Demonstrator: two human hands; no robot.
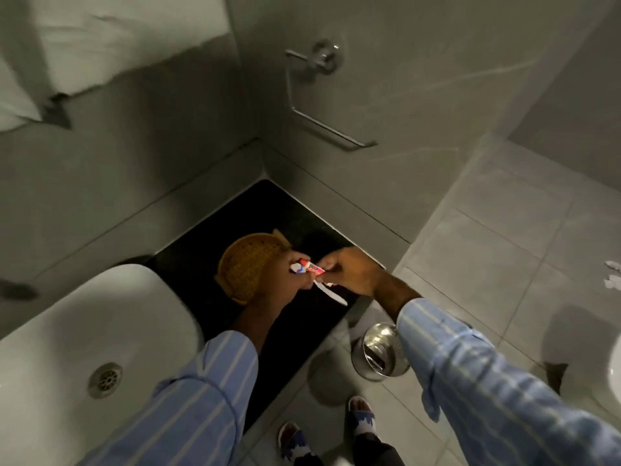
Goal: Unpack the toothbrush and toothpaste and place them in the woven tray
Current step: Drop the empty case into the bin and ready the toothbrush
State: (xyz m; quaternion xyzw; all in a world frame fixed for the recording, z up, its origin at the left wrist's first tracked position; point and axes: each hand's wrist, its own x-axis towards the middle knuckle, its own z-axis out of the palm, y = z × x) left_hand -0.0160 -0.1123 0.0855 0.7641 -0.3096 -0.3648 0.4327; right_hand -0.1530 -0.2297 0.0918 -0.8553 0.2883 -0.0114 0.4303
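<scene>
A round woven tray (242, 264) of yellow-brown wicker lies on the black counter (268, 213). Above its right edge my left hand (285, 280) pinches the white end of a small red and white toothpaste tube (311, 267). My right hand (349, 274) grips the tube's other end. A white toothbrush (331, 295) pokes down and to the right from between the two hands; which hand grips it I cannot tell. My left forearm covers the tray's lower right part.
A white sink (84, 331) with a metal drain (105, 380) sits left of the counter. A steel pedal bin (379, 354) stands on the tiled floor below my right arm. A chrome holder (322, 95) hangs on the wall. White scraps (613, 275) lie at the far right.
</scene>
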